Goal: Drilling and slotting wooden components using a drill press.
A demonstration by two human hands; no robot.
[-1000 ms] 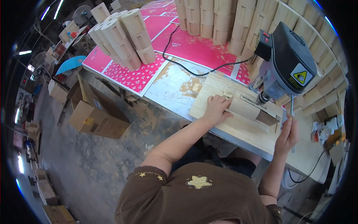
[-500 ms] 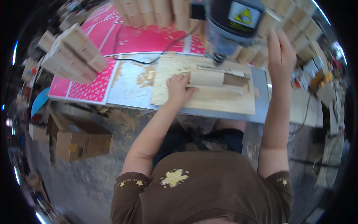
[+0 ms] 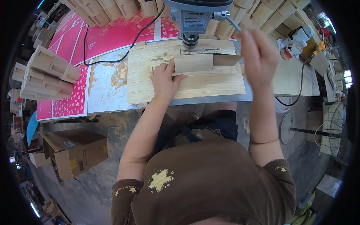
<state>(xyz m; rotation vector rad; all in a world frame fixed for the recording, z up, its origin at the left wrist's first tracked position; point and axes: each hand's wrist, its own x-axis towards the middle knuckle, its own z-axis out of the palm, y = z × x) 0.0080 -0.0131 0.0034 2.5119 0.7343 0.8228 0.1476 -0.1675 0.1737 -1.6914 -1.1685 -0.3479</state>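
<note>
On a pale wooden board (image 3: 195,85), a smooth light wooden block (image 3: 193,63) lies between thin wooden strips. My left hand (image 3: 164,79) grips the block's left end, its fingers along the far side and thumb at the near side. Above the block hangs a bench drill (image 3: 195,21), its chuck (image 3: 190,41) pointing down; whether a bit is fitted cannot be made out. From the drill's right side a grey lever (image 3: 233,23) sticks out. My right hand (image 3: 258,56), slightly blurred, is closed round the lever's outer end.
Hollow wooden pieces (image 3: 50,71) stand on pink patterned sheeting (image 3: 112,39) at the left; several more line the back. A black cable (image 3: 129,50) loops across the table. Bottles (image 3: 293,48) stand at the right. An open cardboard box (image 3: 80,152) sits on the floor, a fan (image 3: 337,131) at the right.
My view has shifted, so the drill and board appear farther left. My right hand has come nearer to me and lower beside the drill. My left hand stays at the block's end.
</note>
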